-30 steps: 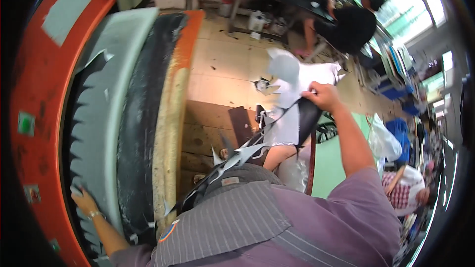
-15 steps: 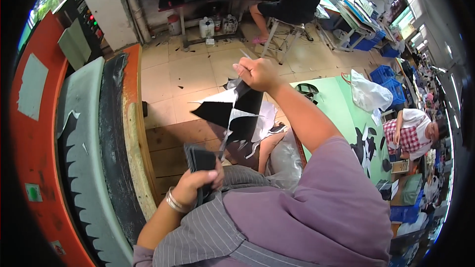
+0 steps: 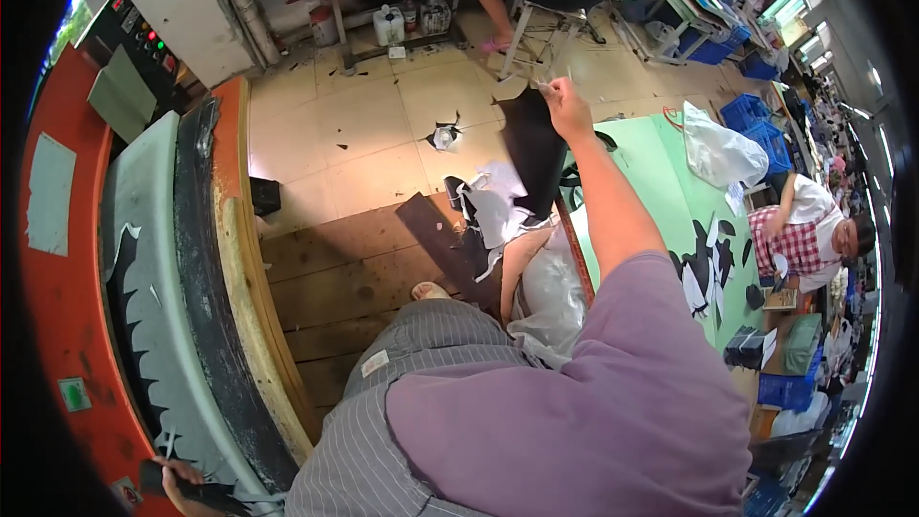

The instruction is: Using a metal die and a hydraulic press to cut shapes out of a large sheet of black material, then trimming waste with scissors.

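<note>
In my raised right hand (image 3: 567, 107) a black sheet scrap (image 3: 536, 146) is pinched by its top edge. It hangs down with a jagged left side, above a pile of white and black scraps (image 3: 496, 206). My left hand (image 3: 178, 481) is low at the left, partly cut off by the dark rim, at the near end of the machine's grey bed (image 3: 144, 258). Its fingers close round black pieces (image 3: 212, 496); how many cannot be made out.
An orange machine (image 3: 72, 325) with a control box stands at my left. To the right, a green table (image 3: 637, 168) bears cut black and white pieces (image 3: 710, 263) and a white plastic bag (image 3: 720, 155). One person sits on a stool ahead; another, in a checked apron (image 3: 793, 235), is at the right.
My left hand has swung down and left to the machine with its black pieces. My right hand has moved up and right; the white scrap has left it, and a black one hangs there.
</note>
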